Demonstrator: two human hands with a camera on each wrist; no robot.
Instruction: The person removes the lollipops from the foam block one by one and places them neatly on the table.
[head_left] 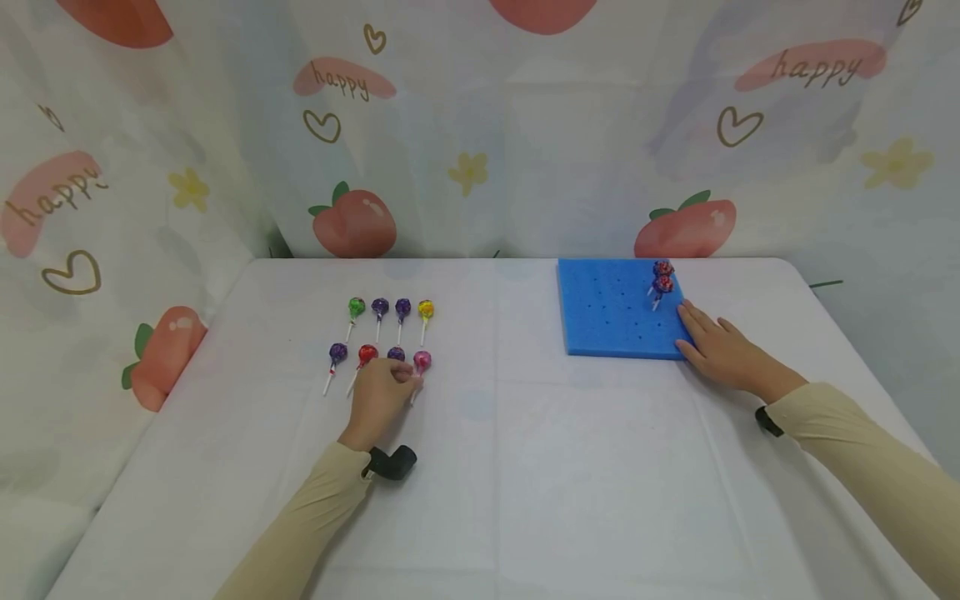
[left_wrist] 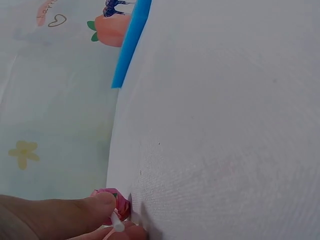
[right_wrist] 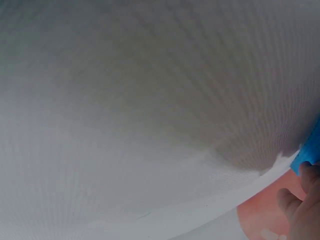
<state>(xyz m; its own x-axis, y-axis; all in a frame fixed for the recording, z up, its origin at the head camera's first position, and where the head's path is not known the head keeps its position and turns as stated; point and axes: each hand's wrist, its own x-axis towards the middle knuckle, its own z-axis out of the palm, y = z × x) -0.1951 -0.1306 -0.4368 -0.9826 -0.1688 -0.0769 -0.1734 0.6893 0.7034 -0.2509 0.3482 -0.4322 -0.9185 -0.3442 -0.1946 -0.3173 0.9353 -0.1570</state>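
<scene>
My left hand (head_left: 378, 400) pinches a pink lollipop (head_left: 422, 361) by its white stick, thumb and fingers around it. The left wrist view shows the pink wrapper (left_wrist: 122, 206) partly behind the thumb. A purple lollipop (head_left: 396, 354) and a red lollipop (head_left: 367, 354) lie just behind this hand, partly covered. My right hand (head_left: 723, 354) rests with straight fingers at the right edge of a blue foam board (head_left: 600, 333) dotted with small holes. Two red-and-blue lollipops (head_left: 662, 285) stand in the board near its right side.
On the white table (head_left: 495, 467), a back row holds a green lollipop (head_left: 356, 307), two purple lollipops (head_left: 380, 307) and a yellow lollipop (head_left: 426, 309). Another purple lollipop (head_left: 337, 353) lies at the front row's left end. A printed curtain (head_left: 480, 125) hangs behind the table.
</scene>
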